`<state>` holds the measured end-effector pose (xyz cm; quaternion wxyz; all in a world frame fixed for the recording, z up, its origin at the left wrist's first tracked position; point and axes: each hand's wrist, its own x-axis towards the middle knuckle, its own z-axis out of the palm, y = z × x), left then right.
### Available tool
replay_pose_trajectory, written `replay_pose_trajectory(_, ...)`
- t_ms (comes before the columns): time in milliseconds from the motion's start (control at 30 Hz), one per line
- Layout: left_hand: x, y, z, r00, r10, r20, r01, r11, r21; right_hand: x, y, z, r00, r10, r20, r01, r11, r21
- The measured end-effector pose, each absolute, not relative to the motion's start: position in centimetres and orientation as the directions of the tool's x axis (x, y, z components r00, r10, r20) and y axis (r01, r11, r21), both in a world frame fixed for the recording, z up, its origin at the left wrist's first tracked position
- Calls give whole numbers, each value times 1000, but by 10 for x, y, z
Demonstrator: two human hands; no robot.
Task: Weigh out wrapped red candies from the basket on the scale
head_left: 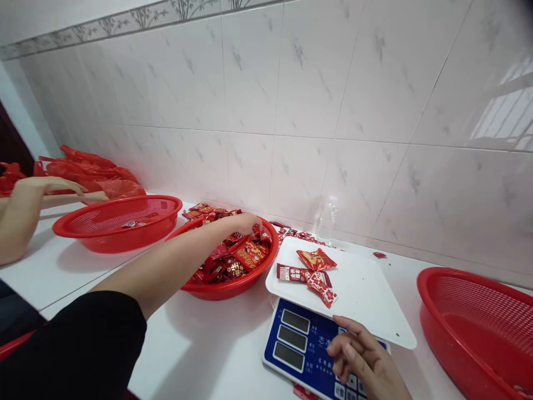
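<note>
My left hand (249, 223) reaches into a red plastic basket (272, 253) piled with red wrapped snacks (250, 253). Its fingers are curled down at the far right side of the pile, pinched at a small red wrapped snack that shows only in part. Over the blue keypad panel of a digital scale (310, 347) hovers my right hand (366, 358), holding nothing, with its fingers loosely bent and apart. On the scale's white tray (375, 294) lie three packets: a red and gold packet (316, 259), a long red and white packet (297, 274) and a flower-patterned packet (322, 289).
At the right stands another red basket (433, 294). A co-worker's arms (25, 216) are at the left, by a red basket (116, 239) and red plastic bags (91, 172). Small packets (300, 235) and a clear plastic container (328, 216) sit along the tiled wall.
</note>
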<state>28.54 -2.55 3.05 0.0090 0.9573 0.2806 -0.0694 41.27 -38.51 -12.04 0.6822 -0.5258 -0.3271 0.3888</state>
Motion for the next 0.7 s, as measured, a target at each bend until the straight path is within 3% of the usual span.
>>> replay_pose_trajectory(367, 272, -24, 70, 797, 603, -49, 600, -798, -56, 412, -384, -120, 491, 870, 40, -176, 144, -974)
replay_pose_trajectory(700, 291, -49, 81, 860, 509, 20, 504, -855, 121, 416, -384, -124, 455, 889, 44, -176, 138, -975)
